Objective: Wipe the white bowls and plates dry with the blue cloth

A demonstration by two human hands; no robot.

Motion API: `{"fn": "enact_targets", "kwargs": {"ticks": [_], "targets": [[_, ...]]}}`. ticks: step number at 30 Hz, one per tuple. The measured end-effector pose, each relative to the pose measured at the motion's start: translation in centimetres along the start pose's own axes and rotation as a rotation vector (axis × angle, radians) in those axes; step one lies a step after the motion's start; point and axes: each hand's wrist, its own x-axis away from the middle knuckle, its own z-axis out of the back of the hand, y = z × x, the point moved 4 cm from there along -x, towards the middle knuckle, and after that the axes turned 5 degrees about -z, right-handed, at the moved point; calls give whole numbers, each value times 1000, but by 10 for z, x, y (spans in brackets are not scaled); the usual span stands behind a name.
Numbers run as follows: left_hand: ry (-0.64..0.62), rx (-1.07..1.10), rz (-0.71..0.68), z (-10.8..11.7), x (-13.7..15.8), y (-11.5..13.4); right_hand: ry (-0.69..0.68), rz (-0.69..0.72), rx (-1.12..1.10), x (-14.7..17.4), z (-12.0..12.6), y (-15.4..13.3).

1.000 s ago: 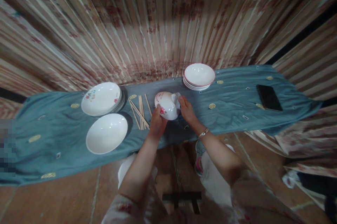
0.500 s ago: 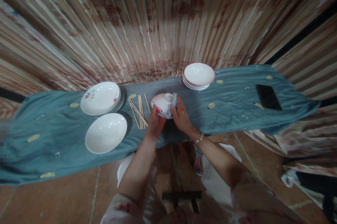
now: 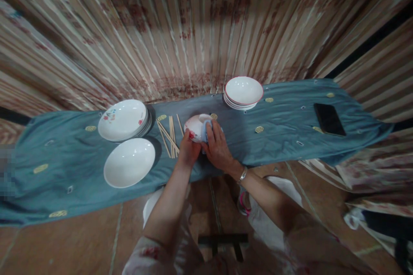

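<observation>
A white bowl with red flowers (image 3: 194, 128) is tilted on its side above the near half of the table, its outer wall showing. My left hand (image 3: 189, 148) grips its left side, thumb on the outer wall. My right hand (image 3: 218, 146) is closed on a light blue cloth (image 3: 206, 128) and presses it against the bowl's right side. Part of the bowl's rim and inside is covered by the cloth and fingers. Just left of the bowl, several wooden chopsticks (image 3: 172, 137) lie on the tablecloth, some crossed.
A stack of flowered plates (image 3: 124, 120) stands left, with a large white bowl (image 3: 129, 163) before it. Several red-rimmed bowls (image 3: 244, 91) are stacked at the back. A black phone (image 3: 329, 119) lies right on the green tablecloth (image 3: 284, 137). A curtain (image 3: 200, 29) hangs behind.
My right hand has shifted over the bowl's side, its fingers now lying on top of the cloth, which covers more of the outer wall. My left hand keeps its hold.
</observation>
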Motion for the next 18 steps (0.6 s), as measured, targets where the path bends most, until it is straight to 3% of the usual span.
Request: {"fn": "enact_targets", "kwargs": {"ticks": [9,18], "targets": [[34,45,1,2,-1,2,-18,-20,-119,5,0,10],[62,48,3,7,-3,1,-6,-132,-323,3,-5,31]]}}
